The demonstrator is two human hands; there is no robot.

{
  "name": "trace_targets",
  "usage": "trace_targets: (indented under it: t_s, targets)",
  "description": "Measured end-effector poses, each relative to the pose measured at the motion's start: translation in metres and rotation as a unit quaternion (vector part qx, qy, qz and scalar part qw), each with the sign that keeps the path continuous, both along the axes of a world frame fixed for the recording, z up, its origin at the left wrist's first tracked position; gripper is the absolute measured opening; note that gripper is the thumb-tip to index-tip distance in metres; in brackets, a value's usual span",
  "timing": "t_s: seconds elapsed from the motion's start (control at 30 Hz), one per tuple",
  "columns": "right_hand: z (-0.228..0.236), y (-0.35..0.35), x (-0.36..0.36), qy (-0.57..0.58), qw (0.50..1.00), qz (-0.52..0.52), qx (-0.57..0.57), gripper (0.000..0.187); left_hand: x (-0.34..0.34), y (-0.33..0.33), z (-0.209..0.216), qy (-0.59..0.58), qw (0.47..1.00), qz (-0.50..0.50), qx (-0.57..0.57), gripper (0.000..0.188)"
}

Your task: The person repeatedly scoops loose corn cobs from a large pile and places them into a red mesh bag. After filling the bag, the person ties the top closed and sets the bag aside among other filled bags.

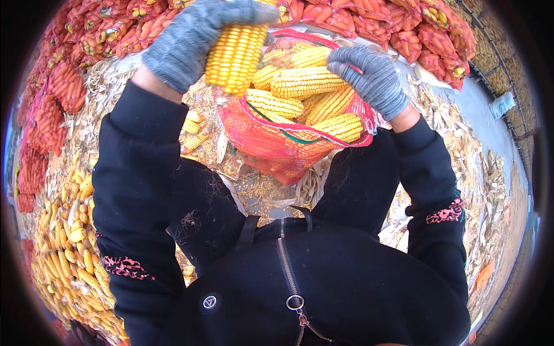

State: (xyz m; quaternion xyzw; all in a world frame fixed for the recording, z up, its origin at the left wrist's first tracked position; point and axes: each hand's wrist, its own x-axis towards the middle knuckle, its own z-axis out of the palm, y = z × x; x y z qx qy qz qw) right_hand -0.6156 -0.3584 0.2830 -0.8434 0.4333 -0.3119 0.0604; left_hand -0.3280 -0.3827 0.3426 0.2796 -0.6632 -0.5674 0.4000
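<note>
My left hand [196, 40], in a grey knit glove, is closed round a thick yellow corn cob [238, 60], raised over the left side of a red mesh sack [271, 150]. Husked cobs [306, 82] lie piled inside the sack, whose mouth faces up between my legs. My right hand [372, 78], gloved alike, is at the sack's right rim. Its fingers are loosely bent over the cobs, apart from the thumb, and I see nothing held in them. Whether the fingertips touch a cob or the rim is hard to make out.
Filled red mesh sacks [369, 23] are stacked along the far side and the left. A heap of loose cobs [75, 259] spreads at the lower left. Dry husks [456, 167] and loose kernels [259, 193] litter the ground. Wire fencing [508, 75] curves along the right.
</note>
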Motion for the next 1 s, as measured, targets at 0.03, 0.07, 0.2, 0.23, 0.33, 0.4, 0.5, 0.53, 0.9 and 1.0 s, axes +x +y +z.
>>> trace_targets:
  t_s: [0.03,0.07,0.2,0.23,0.33,0.4,0.5,0.53,0.9,1.0]
  targets:
    - [0.000,-0.007,-0.003,0.030,0.997,-0.060,-0.032,0.046,-0.009,-0.015,0.000,-0.091,0.995,-0.044,-0.012,0.047]
    - [-0.002,-0.015,-0.008,0.061,0.988,-0.127,-0.063,0.053,-0.029,-0.025,-0.013,-0.085,0.994,-0.065,-0.010,0.050]
    - [-0.033,-0.030,-0.023,0.092,0.960,-0.260,0.046,0.077,-0.057,-0.058,-0.058,-0.347,0.912,0.004,-0.217,0.073]
    - [-0.040,-0.035,-0.025,0.106,0.954,-0.274,0.062,0.068,-0.057,-0.063,-0.071,-0.399,0.890,0.011,-0.220,0.075]
    - [-0.045,-0.049,-0.031,0.119,0.940,-0.300,0.112,0.046,-0.040,-0.079,-0.095,-0.412,0.880,0.059,-0.231,0.074]
    - [-0.042,-0.060,-0.027,0.166,0.937,-0.306,0.024,0.038,-0.032,-0.087,-0.101,-0.417,0.881,0.045,-0.221,0.074]
    - [-0.028,-0.088,-0.020,0.122,0.939,-0.320,-0.038,0.035,-0.040,-0.090,-0.100,-0.494,0.834,0.110,-0.220,0.071]
    - [-0.026,-0.095,-0.019,0.075,0.938,-0.336,-0.035,0.035,-0.046,-0.089,-0.099,-0.516,0.825,0.132,-0.191,0.069]
    - [-0.062,-0.109,-0.041,-0.060,0.969,-0.233,-0.052,0.022,-0.019,-0.054,-0.106,-0.525,0.800,0.137,-0.256,0.059]
    - [-0.059,-0.103,-0.041,-0.007,0.973,-0.122,-0.194,0.033,-0.016,-0.045,-0.110,-0.409,0.832,0.209,-0.309,0.056]
